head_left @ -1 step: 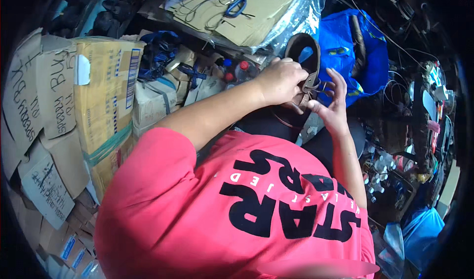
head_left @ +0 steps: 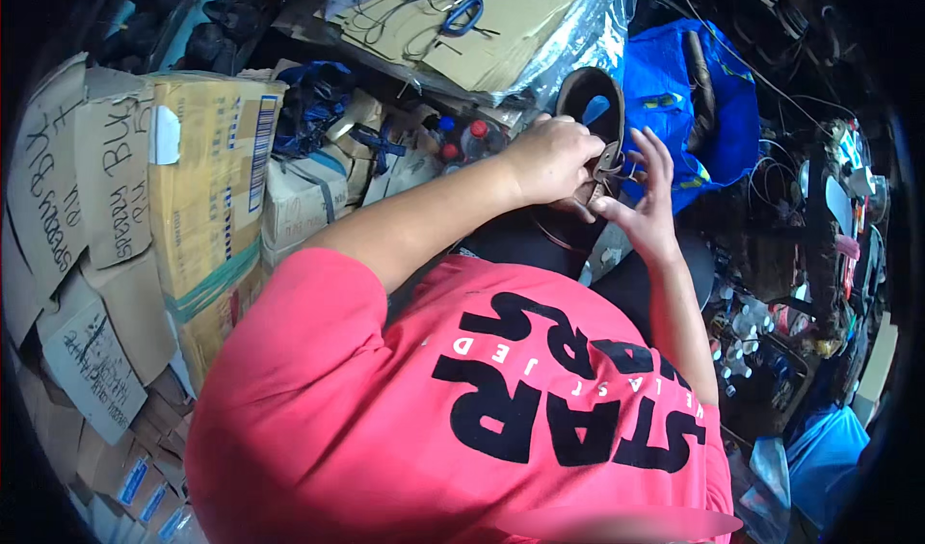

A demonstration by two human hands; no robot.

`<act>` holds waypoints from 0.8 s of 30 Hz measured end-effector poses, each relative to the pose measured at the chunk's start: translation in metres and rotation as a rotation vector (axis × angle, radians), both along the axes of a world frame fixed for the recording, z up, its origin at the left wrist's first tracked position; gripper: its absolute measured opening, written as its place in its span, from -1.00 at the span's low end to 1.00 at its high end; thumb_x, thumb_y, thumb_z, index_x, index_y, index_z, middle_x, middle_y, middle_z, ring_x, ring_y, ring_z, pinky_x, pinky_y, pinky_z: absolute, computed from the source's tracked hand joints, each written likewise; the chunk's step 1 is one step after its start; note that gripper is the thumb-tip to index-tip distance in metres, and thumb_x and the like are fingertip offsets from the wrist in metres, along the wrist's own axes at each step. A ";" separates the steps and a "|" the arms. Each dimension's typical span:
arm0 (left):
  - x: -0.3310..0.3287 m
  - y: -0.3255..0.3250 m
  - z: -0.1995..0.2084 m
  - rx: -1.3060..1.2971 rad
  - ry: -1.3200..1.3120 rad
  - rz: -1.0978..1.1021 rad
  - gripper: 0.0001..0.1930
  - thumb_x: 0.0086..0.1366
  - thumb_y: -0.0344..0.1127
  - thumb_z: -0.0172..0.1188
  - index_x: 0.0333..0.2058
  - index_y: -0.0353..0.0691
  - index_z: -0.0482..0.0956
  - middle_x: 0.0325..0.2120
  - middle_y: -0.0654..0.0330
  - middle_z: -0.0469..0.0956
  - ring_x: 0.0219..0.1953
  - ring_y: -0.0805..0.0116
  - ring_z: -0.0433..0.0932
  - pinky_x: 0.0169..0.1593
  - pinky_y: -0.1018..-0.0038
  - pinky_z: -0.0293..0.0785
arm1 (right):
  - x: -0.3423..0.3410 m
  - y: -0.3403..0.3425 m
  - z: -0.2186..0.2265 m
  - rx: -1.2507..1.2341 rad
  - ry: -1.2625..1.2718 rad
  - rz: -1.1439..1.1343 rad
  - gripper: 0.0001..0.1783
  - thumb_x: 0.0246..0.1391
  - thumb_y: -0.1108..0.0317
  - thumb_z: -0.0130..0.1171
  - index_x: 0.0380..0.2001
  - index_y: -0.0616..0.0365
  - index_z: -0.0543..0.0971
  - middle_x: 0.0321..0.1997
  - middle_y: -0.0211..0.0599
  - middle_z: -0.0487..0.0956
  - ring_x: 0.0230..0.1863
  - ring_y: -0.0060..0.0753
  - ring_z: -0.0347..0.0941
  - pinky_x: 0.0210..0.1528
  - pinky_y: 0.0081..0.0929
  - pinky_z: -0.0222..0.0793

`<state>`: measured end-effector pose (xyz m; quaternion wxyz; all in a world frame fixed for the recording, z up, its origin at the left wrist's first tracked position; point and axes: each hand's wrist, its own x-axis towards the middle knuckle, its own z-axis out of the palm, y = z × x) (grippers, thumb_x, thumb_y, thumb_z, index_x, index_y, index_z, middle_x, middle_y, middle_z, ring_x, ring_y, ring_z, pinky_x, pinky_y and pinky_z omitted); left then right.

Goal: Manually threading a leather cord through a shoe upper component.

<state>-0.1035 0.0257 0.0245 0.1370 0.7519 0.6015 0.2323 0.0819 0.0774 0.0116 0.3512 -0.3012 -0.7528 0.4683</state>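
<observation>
A brown leather shoe (head_left: pixel 615 154) with a dark lining is held over my lap, its opening facing up and away from me. My left hand (head_left: pixel 556 161) is closed at the shoe's left side, around its laced front; the fingertips are partly hidden. To the right of the shoe, my right hand (head_left: pixel 651 197) has its fingers apart and curved. Its thumb reaches to the shoe's front near the lace (head_left: pixel 609 165). Whether a lace end lies against the right fingers is too small to tell.
Blue-handled scissors (head_left: pixel 462 14) and dark cords lie on a cardboard-topped surface (head_left: pixel 520 38) ahead. A blue bag (head_left: pixel 665 110) sits beyond my right hand. Cardboard boxes (head_left: pixel 207 187) are stacked at left, near red-capped bottles (head_left: pixel 477 137). Small bottles (head_left: pixel 742 327) crowd the right.
The view has shifted very slightly. My right thumb has moved a little toward the shoe; my left hand keeps its place.
</observation>
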 end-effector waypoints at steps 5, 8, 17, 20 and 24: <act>0.001 0.000 0.007 -0.089 0.099 -0.099 -0.74 -0.07 -0.16 0.30 -0.52 -0.23 0.54 -0.48 0.01 0.57 -0.34 0.00 0.58 -0.24 0.15 0.49 | -0.009 0.013 -0.019 0.044 -0.104 0.123 -0.19 -0.40 0.18 0.51 0.06 -0.03 0.44 0.19 -0.04 0.30 0.32 0.01 0.08 0.26 -0.16 0.14; -0.005 -0.019 0.028 -0.224 0.078 -0.133 -0.89 0.08 -0.34 0.13 -0.49 -0.25 0.51 -0.46 0.02 0.50 -0.34 -0.02 0.53 -0.26 0.13 0.43 | -0.009 0.011 -0.021 0.075 -0.139 0.159 -0.24 -0.40 0.18 0.48 0.00 -0.04 0.45 0.18 -0.02 0.33 0.31 0.05 0.11 0.28 -0.15 0.10; -0.069 -0.071 0.065 -0.159 -0.072 0.061 -0.92 0.05 -0.41 0.20 -0.43 -0.23 0.57 -0.51 0.11 0.51 -0.37 0.22 0.53 -0.26 0.41 0.43 | 0.002 0.006 -0.029 -0.258 0.056 0.054 -0.39 -0.29 0.45 0.23 -0.01 0.06 0.42 -0.01 -0.13 0.44 0.08 -0.12 0.35 0.16 -0.45 0.21; -0.066 -0.065 0.065 -0.007 -0.569 0.250 -0.95 0.16 -0.43 0.23 -0.41 -0.27 0.59 -0.47 0.27 0.54 -0.39 0.48 0.50 -0.19 0.57 0.41 | 0.005 0.004 -0.032 0.099 -0.072 -0.133 -0.34 -0.28 0.46 0.22 0.04 0.00 0.41 0.24 0.03 0.20 0.29 -0.03 0.14 0.23 -0.29 0.18; -0.009 -0.031 0.061 -0.101 -1.696 0.010 -0.94 0.33 -0.36 0.05 -0.32 -0.20 0.45 -0.32 0.11 0.57 -0.10 0.19 0.55 -0.01 0.31 0.47 | -0.011 -0.010 -0.012 0.140 -0.145 -0.082 -0.29 -0.30 0.42 0.21 0.09 -0.08 0.40 0.32 0.12 0.06 0.33 0.07 0.08 0.25 -0.21 0.20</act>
